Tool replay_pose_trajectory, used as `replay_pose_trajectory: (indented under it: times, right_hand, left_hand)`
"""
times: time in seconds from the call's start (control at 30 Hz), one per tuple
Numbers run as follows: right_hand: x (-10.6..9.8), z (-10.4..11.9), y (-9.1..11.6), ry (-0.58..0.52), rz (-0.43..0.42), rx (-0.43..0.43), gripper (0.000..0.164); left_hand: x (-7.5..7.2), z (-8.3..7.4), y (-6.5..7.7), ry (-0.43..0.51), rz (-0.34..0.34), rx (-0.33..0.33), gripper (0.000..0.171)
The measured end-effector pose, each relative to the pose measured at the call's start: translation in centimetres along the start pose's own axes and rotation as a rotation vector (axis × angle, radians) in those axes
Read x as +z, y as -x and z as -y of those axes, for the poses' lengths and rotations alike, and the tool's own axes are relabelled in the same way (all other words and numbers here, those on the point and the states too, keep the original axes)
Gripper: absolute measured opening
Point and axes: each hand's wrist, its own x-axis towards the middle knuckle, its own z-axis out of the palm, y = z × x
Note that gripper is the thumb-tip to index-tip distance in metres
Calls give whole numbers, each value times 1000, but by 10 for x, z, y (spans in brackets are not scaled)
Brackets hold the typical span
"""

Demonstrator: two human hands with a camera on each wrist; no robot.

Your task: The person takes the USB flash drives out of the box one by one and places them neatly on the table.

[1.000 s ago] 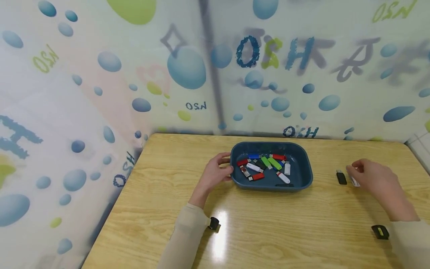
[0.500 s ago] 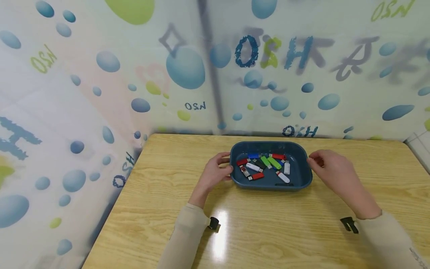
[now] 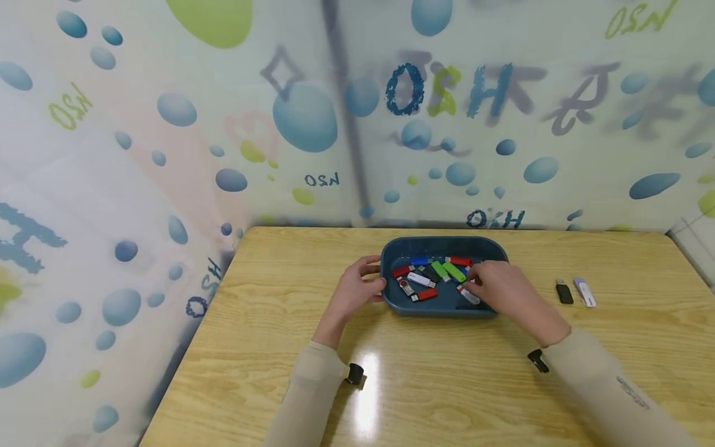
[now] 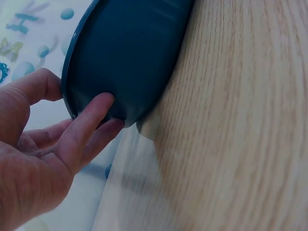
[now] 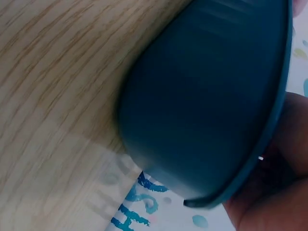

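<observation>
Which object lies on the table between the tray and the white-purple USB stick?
A black USB stick lies between them; the head view shows it.

Two hands, mine: left hand [image 3: 354,282], right hand [image 3: 503,285]. One tray [image 4: 127,53], right of my left. Inside, at least ten USB sticks [image 3: 419,280]: three red, two green, two mainly white, one blue, one dark, one silver-and-red. My right covers part; full tally unclear. Two loose sticks [image 3: 564,292] beyond my right. Wristbands [image 3: 354,374]: two, one per arm.

The tray [image 3: 441,248] looks smooth plastic, the table [image 3: 447,372] glossy grained wood.
</observation>
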Motion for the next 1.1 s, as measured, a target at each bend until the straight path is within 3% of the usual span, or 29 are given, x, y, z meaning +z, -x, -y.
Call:
replay_pose_trajectory:
  times: [0.33,0.7,0.97,1.1]
  right_hand:
    - [7,3,-7,-12,145,58,27]
    - [11,8,-15,20,210,91,20]
    - [10,4,-12,-10,176,95,28]
    - [4,3,-6,-47,95,109,16]
  left_hand:
    - [1,0,-1,0,1,-4,56]
    - [1,1,-1,-4,-7,-2,56]
    - [0,1,0,7,4,3,56]
    - [0,1,0,9,8,8,56]
